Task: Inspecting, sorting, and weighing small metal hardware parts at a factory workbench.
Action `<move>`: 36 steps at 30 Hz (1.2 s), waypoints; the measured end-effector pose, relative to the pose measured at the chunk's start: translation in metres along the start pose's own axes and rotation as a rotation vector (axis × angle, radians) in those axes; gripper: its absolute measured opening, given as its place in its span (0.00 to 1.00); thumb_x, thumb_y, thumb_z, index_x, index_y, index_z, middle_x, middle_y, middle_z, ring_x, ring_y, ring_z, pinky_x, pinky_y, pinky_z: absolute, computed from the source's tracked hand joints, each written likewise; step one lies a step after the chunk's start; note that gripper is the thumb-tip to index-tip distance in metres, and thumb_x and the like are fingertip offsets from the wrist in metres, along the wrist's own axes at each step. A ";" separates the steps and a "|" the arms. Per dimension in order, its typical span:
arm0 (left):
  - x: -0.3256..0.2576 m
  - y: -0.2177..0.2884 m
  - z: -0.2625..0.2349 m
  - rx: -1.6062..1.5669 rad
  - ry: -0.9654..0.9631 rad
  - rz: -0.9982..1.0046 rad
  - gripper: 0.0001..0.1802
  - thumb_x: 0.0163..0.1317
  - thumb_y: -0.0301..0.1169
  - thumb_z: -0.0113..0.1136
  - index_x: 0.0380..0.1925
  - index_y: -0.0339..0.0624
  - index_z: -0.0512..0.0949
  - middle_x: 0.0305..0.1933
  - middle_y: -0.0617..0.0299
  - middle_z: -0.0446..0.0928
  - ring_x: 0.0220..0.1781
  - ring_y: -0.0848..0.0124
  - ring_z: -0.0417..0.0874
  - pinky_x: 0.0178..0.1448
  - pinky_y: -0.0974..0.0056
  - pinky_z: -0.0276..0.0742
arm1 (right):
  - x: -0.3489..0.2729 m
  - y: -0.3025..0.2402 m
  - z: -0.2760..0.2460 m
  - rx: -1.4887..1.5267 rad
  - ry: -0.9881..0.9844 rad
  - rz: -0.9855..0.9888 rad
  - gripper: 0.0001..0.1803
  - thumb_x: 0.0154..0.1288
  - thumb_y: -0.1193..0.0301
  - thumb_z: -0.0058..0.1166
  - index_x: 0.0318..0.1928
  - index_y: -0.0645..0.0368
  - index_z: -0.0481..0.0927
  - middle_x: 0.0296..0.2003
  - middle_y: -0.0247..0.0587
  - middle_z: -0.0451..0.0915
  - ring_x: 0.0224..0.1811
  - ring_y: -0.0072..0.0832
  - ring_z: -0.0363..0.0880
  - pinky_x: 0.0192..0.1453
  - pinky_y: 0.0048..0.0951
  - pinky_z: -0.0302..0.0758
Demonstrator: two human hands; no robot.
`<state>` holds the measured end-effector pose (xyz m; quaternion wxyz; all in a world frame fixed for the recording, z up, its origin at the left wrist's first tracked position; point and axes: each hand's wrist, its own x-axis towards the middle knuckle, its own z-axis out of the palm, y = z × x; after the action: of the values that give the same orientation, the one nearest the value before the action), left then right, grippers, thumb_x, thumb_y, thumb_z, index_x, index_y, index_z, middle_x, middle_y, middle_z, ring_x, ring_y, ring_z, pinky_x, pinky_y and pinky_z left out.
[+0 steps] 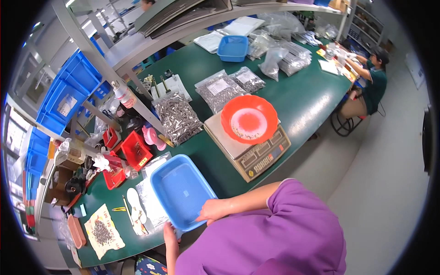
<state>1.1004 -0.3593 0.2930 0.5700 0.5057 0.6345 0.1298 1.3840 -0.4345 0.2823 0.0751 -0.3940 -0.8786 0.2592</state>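
Observation:
A blue plastic basket (173, 178) lies at the near edge of the table in front of me, with a small pale patch on its floor. My right hand (214, 210) is closed on its near right rim, fingers bent over the edge. At the near left corner my left hand (171, 236) grips the basket's edge; its fingers are partly hidden. Just left of the basket are a clear plastic bag (150, 201) and a white scoop-like piece (134, 201). Behind on the right, a red-orange bowl (250, 103) with small parts in it sits on a weighing scale (263, 156).
Bags of metal parts (178, 117) lie beyond the basket. Red bins (136, 150) stand at the left, near a shelf post (103, 64). Small dark parts (101, 231) rest on a yellowish sheet (110, 246). Another person (373, 75) sits at the far right.

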 end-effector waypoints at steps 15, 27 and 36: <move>0.075 -0.059 -0.021 0.158 -0.138 0.165 0.30 0.64 0.51 0.58 0.53 0.36 0.77 0.41 0.52 0.82 0.37 0.66 0.82 0.42 0.58 0.77 | -0.239 0.069 -0.219 -0.479 1.196 0.611 0.19 0.61 0.71 0.58 0.54 0.51 0.81 0.47 0.39 0.82 0.51 0.37 0.81 0.56 0.37 0.78; -0.019 -0.034 0.125 -0.440 0.105 -0.359 0.32 0.68 0.56 0.50 0.56 0.39 0.75 0.44 0.49 0.82 0.39 0.61 0.85 0.40 0.54 0.83 | -0.387 0.491 -0.293 -0.342 0.814 1.216 0.35 0.55 0.72 0.59 0.65 0.57 0.67 0.64 0.52 0.67 0.57 0.50 0.77 0.60 0.45 0.77; -0.033 -0.011 0.181 -0.692 0.452 -0.441 0.23 0.67 0.52 0.54 0.47 0.46 0.77 0.31 0.62 0.80 0.26 0.67 0.80 0.23 0.61 0.74 | -0.309 0.651 -0.336 -0.193 0.827 1.117 0.35 0.62 0.78 0.45 0.72 0.56 0.59 0.70 0.52 0.62 0.50 0.50 0.82 0.53 0.46 0.80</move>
<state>1.2444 -0.4648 0.2474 0.5664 0.0982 0.7546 0.3166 2.1315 -0.1663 0.2564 0.2235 -0.8576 -0.4631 0.0084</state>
